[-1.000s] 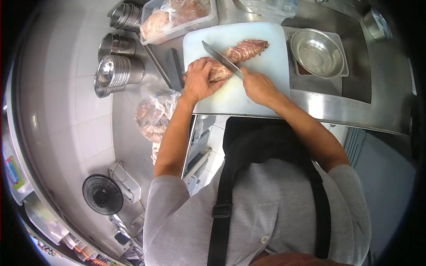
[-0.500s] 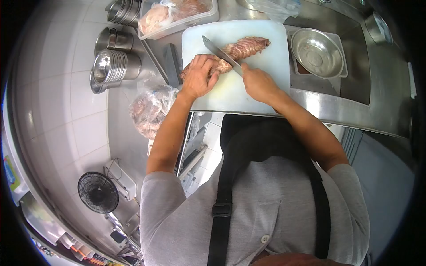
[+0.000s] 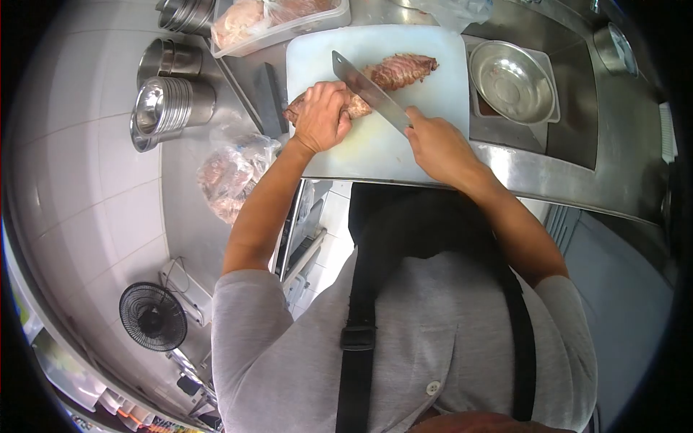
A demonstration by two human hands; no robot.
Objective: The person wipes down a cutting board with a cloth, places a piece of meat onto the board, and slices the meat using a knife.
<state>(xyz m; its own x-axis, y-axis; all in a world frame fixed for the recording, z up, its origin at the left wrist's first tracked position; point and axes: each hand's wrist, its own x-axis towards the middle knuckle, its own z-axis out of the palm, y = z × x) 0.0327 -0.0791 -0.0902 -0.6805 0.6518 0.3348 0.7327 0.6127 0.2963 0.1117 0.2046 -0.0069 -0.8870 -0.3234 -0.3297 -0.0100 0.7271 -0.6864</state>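
Note:
A white cutting board (image 3: 390,155) lies on the steel counter. On its left side my left hand (image 3: 323,115) is closed over a piece of meat (image 3: 359,107), which pokes out on both sides of the fingers. My right hand (image 3: 442,148) grips a broad knife (image 3: 375,95) by its handle, which the fingers mostly hide. The blade slants up and left, its edge beside the held piece. Just beyond the blade lies a row of overlapping sliced meat (image 3: 406,71).
Behind the board stands a clear tub of pale meat (image 3: 278,29). A steel bowl (image 3: 512,82) sits at right by the sink. To the left are a dark rectangular block (image 3: 269,99), stacked steel pots (image 3: 173,108) and a plastic bag of meat (image 3: 234,173). A black fan (image 3: 153,316) is lower left.
My right hand has drawn the knife slightly right and toward me, and more of the blade shows. My left hand stays on the meat. The whole view has shifted a little.

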